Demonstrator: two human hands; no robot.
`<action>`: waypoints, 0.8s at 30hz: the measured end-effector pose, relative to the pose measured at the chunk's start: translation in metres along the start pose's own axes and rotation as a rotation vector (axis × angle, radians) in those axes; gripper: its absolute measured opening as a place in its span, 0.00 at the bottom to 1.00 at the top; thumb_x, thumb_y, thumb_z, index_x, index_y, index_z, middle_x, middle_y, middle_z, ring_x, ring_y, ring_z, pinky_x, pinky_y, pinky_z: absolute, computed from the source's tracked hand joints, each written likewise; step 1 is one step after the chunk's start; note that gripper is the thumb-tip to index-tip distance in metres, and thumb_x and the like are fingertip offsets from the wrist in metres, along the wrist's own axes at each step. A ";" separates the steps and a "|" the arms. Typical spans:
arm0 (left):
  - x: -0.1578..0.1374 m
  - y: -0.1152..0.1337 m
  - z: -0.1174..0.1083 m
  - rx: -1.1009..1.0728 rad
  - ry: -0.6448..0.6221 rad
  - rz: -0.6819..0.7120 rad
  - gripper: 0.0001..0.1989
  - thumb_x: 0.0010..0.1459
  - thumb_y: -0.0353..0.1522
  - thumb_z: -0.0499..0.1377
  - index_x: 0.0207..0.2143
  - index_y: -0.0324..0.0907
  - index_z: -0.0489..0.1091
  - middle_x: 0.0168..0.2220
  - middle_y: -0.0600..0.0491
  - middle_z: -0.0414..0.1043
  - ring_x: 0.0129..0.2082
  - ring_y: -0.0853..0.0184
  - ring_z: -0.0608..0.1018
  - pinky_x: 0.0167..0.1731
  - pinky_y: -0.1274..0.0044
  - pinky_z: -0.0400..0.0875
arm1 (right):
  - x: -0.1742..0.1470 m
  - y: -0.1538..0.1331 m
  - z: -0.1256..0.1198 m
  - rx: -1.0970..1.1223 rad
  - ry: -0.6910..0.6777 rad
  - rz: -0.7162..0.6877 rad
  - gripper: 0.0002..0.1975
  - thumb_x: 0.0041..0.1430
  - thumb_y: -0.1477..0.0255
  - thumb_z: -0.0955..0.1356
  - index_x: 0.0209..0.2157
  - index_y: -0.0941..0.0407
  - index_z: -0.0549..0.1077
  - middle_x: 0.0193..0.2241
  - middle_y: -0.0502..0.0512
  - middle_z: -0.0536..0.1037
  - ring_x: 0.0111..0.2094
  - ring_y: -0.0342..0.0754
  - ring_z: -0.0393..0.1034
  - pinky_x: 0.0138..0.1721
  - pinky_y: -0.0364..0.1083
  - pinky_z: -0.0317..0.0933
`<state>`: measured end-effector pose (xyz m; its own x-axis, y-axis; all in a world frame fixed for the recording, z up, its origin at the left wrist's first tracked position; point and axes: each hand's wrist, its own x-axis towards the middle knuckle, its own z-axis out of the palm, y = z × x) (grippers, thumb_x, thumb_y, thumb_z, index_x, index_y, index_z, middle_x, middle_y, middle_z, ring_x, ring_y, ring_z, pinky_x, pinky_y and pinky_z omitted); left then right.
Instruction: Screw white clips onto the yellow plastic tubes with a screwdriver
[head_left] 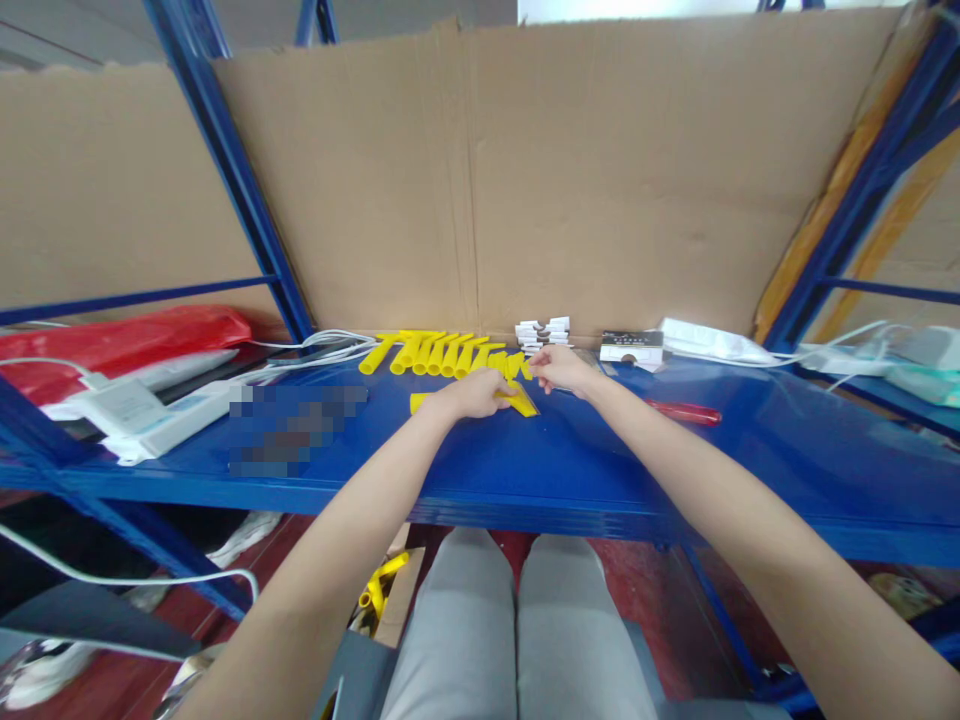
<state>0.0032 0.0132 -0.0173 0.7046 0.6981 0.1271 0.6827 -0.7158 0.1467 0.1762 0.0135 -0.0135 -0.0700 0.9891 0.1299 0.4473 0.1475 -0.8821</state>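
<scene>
My left hand is wrapped round a yellow plastic scraper, which lies low over the blue shelf. Its tubular handle end sticks out on the left of my hand, and its flat flared head, with a clear or shiny edge, on the right. Just right of that head, my right hand has its fingertips pinched together; whatever they hold is too small to make out. Behind both hands is a row of similar yellow scrapers, side by side with their round handle ends towards me. My left hand hides part of the held scraper.
Behind the right hand are stacked small white boxes and a black-and-white box. A red-handled tool lies right of my forearm. White power strips and cables are at left. Cardboard walls the back.
</scene>
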 end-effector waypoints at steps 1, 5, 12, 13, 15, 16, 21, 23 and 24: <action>0.000 0.000 0.000 0.001 0.006 -0.007 0.12 0.55 0.28 0.58 0.41 0.42 0.78 0.42 0.50 0.78 0.44 0.61 0.77 0.44 0.75 0.67 | 0.002 -0.001 -0.006 -0.037 0.030 -0.030 0.10 0.52 0.86 0.66 0.23 0.58 0.66 0.13 0.43 0.66 0.13 0.37 0.59 0.15 0.36 0.57; -0.002 0.002 0.000 0.022 0.017 -0.024 0.14 0.56 0.28 0.58 0.43 0.42 0.77 0.43 0.50 0.78 0.44 0.62 0.77 0.43 0.76 0.67 | 0.012 0.005 -0.040 -0.268 0.148 -0.127 0.08 0.52 0.84 0.66 0.23 0.59 0.69 0.18 0.48 0.71 0.17 0.38 0.63 0.20 0.38 0.58; -0.003 0.004 0.000 0.059 0.005 -0.014 0.15 0.57 0.29 0.57 0.45 0.42 0.76 0.44 0.50 0.78 0.43 0.63 0.77 0.43 0.77 0.67 | 0.020 0.035 -0.077 -0.722 0.084 -0.148 0.07 0.49 0.81 0.67 0.25 0.60 0.77 0.26 0.55 0.80 0.28 0.45 0.73 0.30 0.40 0.62; -0.002 0.004 0.000 0.065 0.006 -0.012 0.15 0.56 0.29 0.57 0.45 0.42 0.76 0.44 0.50 0.78 0.43 0.63 0.77 0.43 0.77 0.67 | 0.020 0.037 -0.076 -0.755 0.061 -0.148 0.07 0.50 0.81 0.67 0.26 0.60 0.78 0.28 0.56 0.81 0.30 0.46 0.74 0.31 0.40 0.62; -0.001 0.004 0.001 0.076 0.011 -0.010 0.14 0.56 0.29 0.57 0.44 0.41 0.77 0.44 0.50 0.78 0.43 0.63 0.77 0.42 0.77 0.67 | 0.021 0.042 -0.069 -0.800 0.042 -0.158 0.07 0.51 0.80 0.67 0.30 0.60 0.80 0.31 0.57 0.81 0.32 0.47 0.75 0.33 0.40 0.63; -0.001 0.004 0.002 0.081 0.012 -0.010 0.14 0.56 0.30 0.57 0.44 0.41 0.77 0.44 0.49 0.78 0.43 0.63 0.77 0.42 0.77 0.67 | 0.023 0.043 -0.065 -0.814 0.036 -0.164 0.08 0.51 0.80 0.68 0.31 0.61 0.80 0.32 0.57 0.82 0.33 0.47 0.75 0.34 0.40 0.63; -0.001 0.006 0.002 0.058 0.011 -0.024 0.14 0.57 0.29 0.57 0.43 0.42 0.77 0.43 0.50 0.78 0.42 0.63 0.78 0.41 0.78 0.67 | 0.031 0.041 -0.042 -0.887 0.002 -0.253 0.11 0.53 0.78 0.68 0.38 0.58 0.80 0.37 0.56 0.82 0.38 0.49 0.75 0.40 0.41 0.64; -0.002 0.007 0.002 0.043 0.014 -0.019 0.14 0.56 0.28 0.57 0.43 0.43 0.77 0.42 0.50 0.79 0.42 0.64 0.78 0.41 0.78 0.67 | 0.033 0.039 -0.034 -0.913 -0.008 -0.288 0.12 0.54 0.77 0.68 0.39 0.57 0.80 0.39 0.56 0.81 0.40 0.50 0.75 0.42 0.42 0.64; -0.002 0.007 0.002 0.041 0.016 -0.014 0.14 0.56 0.28 0.57 0.44 0.43 0.77 0.42 0.51 0.79 0.42 0.64 0.78 0.41 0.78 0.67 | 0.034 0.039 -0.031 -0.921 -0.013 -0.300 0.12 0.54 0.77 0.68 0.39 0.57 0.80 0.40 0.56 0.81 0.41 0.50 0.75 0.43 0.42 0.64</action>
<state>0.0070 0.0065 -0.0184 0.6921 0.7080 0.1405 0.7000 -0.7059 0.1081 0.2186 0.0533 -0.0291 -0.3026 0.9106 0.2816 0.9321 0.3444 -0.1120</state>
